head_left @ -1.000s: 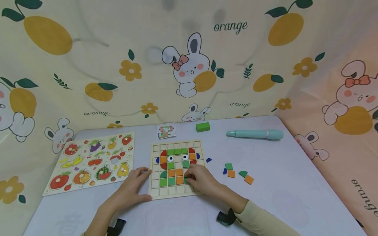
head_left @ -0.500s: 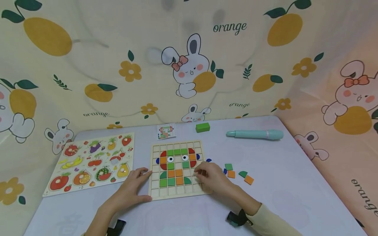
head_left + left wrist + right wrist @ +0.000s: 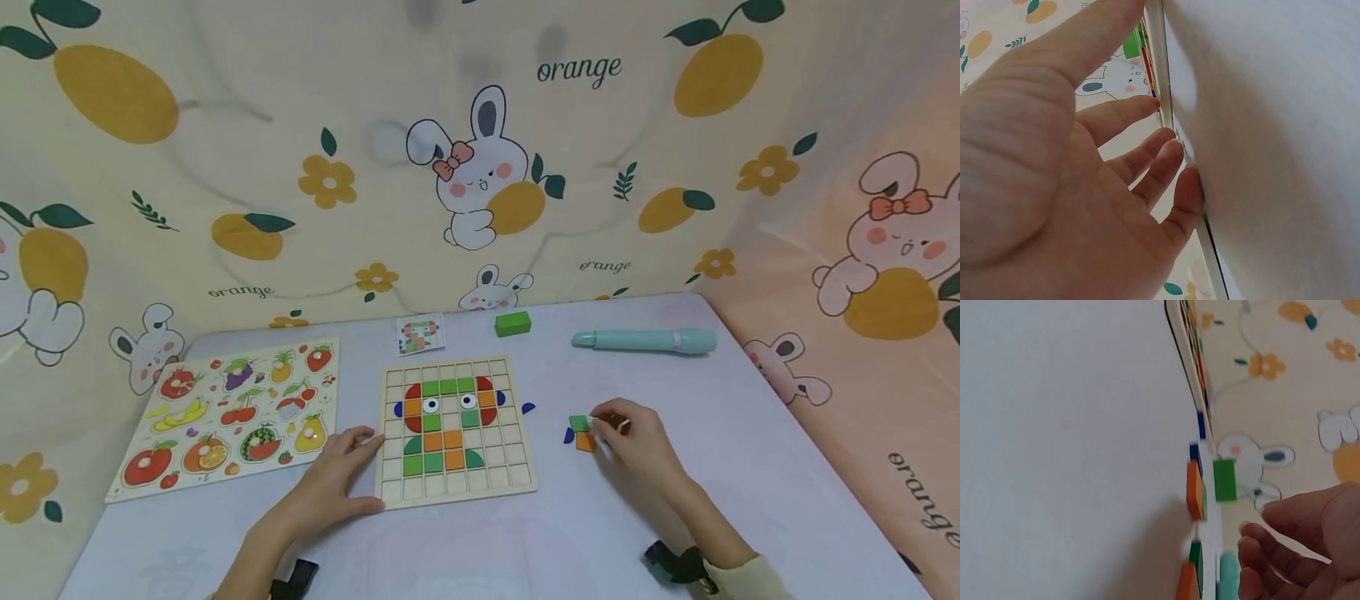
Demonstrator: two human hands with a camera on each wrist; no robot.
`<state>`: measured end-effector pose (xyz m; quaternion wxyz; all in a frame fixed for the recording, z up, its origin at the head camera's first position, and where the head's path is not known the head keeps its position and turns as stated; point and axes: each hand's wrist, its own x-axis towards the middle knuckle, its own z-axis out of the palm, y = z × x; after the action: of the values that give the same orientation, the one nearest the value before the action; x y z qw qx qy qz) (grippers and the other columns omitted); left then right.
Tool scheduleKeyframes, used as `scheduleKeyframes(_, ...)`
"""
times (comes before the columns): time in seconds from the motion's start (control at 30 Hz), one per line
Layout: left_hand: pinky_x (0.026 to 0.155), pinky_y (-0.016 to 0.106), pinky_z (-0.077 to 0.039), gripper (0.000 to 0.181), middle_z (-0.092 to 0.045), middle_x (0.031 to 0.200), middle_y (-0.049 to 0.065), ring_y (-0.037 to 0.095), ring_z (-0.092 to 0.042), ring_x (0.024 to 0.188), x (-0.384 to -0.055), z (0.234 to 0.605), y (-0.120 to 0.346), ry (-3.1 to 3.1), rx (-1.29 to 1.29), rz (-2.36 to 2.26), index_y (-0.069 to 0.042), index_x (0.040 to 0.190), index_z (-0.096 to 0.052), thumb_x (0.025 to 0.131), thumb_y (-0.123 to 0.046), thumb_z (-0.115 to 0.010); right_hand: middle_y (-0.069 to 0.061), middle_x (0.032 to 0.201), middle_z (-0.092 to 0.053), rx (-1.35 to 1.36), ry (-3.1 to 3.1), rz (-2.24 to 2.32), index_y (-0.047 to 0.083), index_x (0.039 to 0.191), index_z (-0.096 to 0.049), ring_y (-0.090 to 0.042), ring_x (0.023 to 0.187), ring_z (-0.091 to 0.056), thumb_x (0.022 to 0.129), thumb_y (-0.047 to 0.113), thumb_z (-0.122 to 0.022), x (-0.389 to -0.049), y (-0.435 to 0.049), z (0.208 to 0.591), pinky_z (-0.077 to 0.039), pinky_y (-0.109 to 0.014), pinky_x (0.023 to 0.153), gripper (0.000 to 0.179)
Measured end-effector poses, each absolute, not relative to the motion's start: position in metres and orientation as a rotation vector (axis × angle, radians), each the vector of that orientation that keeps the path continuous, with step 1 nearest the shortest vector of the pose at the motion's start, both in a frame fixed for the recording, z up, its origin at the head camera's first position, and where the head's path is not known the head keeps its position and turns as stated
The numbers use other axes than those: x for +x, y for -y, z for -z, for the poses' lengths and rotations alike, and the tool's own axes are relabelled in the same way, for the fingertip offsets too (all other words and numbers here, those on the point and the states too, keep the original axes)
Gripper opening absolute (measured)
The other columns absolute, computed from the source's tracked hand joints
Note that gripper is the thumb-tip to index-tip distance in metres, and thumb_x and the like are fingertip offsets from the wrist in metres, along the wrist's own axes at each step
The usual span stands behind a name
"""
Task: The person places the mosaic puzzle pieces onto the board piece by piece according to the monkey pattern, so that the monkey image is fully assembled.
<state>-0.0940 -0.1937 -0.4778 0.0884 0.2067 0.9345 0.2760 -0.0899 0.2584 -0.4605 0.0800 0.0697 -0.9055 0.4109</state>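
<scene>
A wooden grid board [image 3: 517,475] lies in the middle of the table, bearing red, green, orange and blue pieces and two eye pieces arranged as a figure. My left hand [image 3: 330,479] rests at its left edge, fingers and thumb spread with fingertips touching the rim. To the right, my right hand [image 3: 637,442] hovers low over loose pieces, thumb and fingers apart with nothing between them. Beside its fingertips lie a green square [image 3: 578,423], an orange square [image 3: 584,442] and a blue half-circle [image 3: 569,436]. A green rounded piece [image 3: 1196,559] and another orange square [image 3: 1187,584] show in the right wrist view.
Left of the board lies a fruit picture board [image 3: 225,417]. Behind stand a small pattern card [image 3: 420,335], a green block [image 3: 513,324] and a turquoise pen [image 3: 645,341]. Another blue half-circle [image 3: 528,408] lies just off the board's right edge. A printed cloth [image 3: 337,100] hangs behind.
My right hand has left the green rounded piece on the board's lower right and moved right to the loose pieces. My left hand has stayed at the board's edge.
</scene>
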Motion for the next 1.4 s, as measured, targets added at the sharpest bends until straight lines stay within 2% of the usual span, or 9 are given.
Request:
scheduleKeyframes(0.13,0.103,0.052,-0.043,0.092,-0.043,0.147,0.01,0.029,-0.04,0.127,-0.093,0.477,0.193,-2.782,0.608,-0.821,-0.009,0.147,-0.05,0.072,-0.046,-0.087,-0.004,0.084,-0.065,0.173,2.733,-1.2,0.0,0.1,-0.071,-0.016,0.074,-0.057,0.089,-0.003,-0.07,-0.085,-0.267,0.458,-0.05,-0.024,0.062,0.012)
scheduleKeyframes(0.3,0.103,0.053,-0.043,0.091,-0.043,0.147,0.01,0.029,-0.04,0.127,-0.093,0.475,0.193,-2.777,0.608,-0.827,-0.009,0.147,-0.05,0.073,-0.047,-0.086,-0.005,0.082,-0.062,0.184,2.752,-1.236,-0.001,0.102,-0.07,-0.015,0.063,-0.057,0.087,-0.001,-0.072,-0.084,-0.269,0.461,-0.051,-0.026,0.052,0.015)
scheduleKeyframes(0.4,0.103,0.053,-0.043,0.091,-0.043,0.147,0.01,0.029,-0.04,0.127,-0.092,0.474,0.193,-2.771,0.607,-0.829,-0.009,0.148,-0.049,0.073,-0.046,-0.086,-0.006,0.085,-0.062,0.203,2.77,-1.216,0.0,0.102,-0.07,-0.016,0.066,-0.057,0.085,-0.004,-0.074,-0.085,-0.269,0.464,-0.05,-0.026,0.051,0.018)
scheduleKeyframes(0.5,0.104,0.053,-0.043,0.091,-0.043,0.148,0.01,0.029,-0.04,0.128,-0.092,0.472,0.193,-2.766,0.602,-0.834,-0.009,0.148,-0.049,0.073,-0.044,-0.087,-0.006,0.093,-0.064,0.217,2.818,-1.135,0.001,0.104,-0.071,-0.02,0.079,-0.057,0.082,-0.008,-0.073,-0.088,-0.271,0.465,-0.051,-0.028,0.06,0.024)
scheduleKeyframes(0.57,0.103,0.053,-0.043,0.091,-0.042,0.148,0.01,0.029,-0.039,0.128,-0.092,0.472,0.193,-2.765,0.604,-0.833,-0.009,0.148,-0.049,0.073,-0.044,-0.087,-0.008,0.099,-0.065,0.239,2.854,-1.077,0.0,0.107,-0.07,-0.023,0.087,-0.057,0.08,-0.01,-0.071,-0.089,-0.275,0.464,-0.052,-0.034,0.07,0.029)
scheduleKeyframes(0.73,0.103,0.053,-0.043,0.091,-0.042,0.148,0.01,0.03,-0.04,0.128,-0.093,0.472,0.193,-2.766,0.607,-0.83,-0.009,0.148,-0.049,0.073,-0.045,-0.086,-0.008,0.102,-0.064,0.306,2.936,-0.979,0.0,0.114,-0.068,-0.029,0.096,-0.057,0.076,-0.009,-0.072,-0.089,-0.285,0.462,-0.049,-0.047,0.081,0.039)
scheduleKeyframes(0.93,0.104,0.053,-0.042,0.091,-0.042,0.148,0.01,0.03,-0.04,0.128,-0.093,0.471,0.193,-2.768,0.608,-0.834,-0.01,0.148,-0.049,0.073,-0.048,-0.085,-0.007,0.1,-0.062,0.392,2.904,-0.952,-0.001,0.117,-0.066,-0.027,0.095,-0.059,0.079,-0.003,-0.077,-0.092,-0.283,0.466,-0.051,-0.045,0.08,0.04)
scheduleKeyframes(1.2,0.104,0.054,-0.042,0.092,-0.042,0.148,0.011,0.031,-0.04,0.128,-0.093,0.472,0.194,-2.761,0.599,-0.835,-0.01,0.148,-0.049,0.073,-0.051,-0.084,-0.007,0.103,-0.064,0.454,2.901,-0.975,0.002,0.113,-0.069,-0.028,0.096,-0.06,0.085,-0.005,-0.073,-0.112,-0.262,0.468,-0.053,-0.044,0.081,0.029)
scheduleKeyframes(1.4,0.103,0.053,-0.043,0.091,-0.042,0.148,0.01,0.029,-0.039,0.128,-0.093,0.473,0.193,-2.76,0.597,-0.831,-0.01,0.148,-0.049,0.073,-0.049,-0.085,-0.005,0.098,-0.062,0.413,2.965,-1.04,0.001,0.109,-0.07,-0.022,0.089,-0.056,0.087,-0.004,-0.072,-0.121,-0.251,0.465,-0.052,-0.034,0.077,0.023)
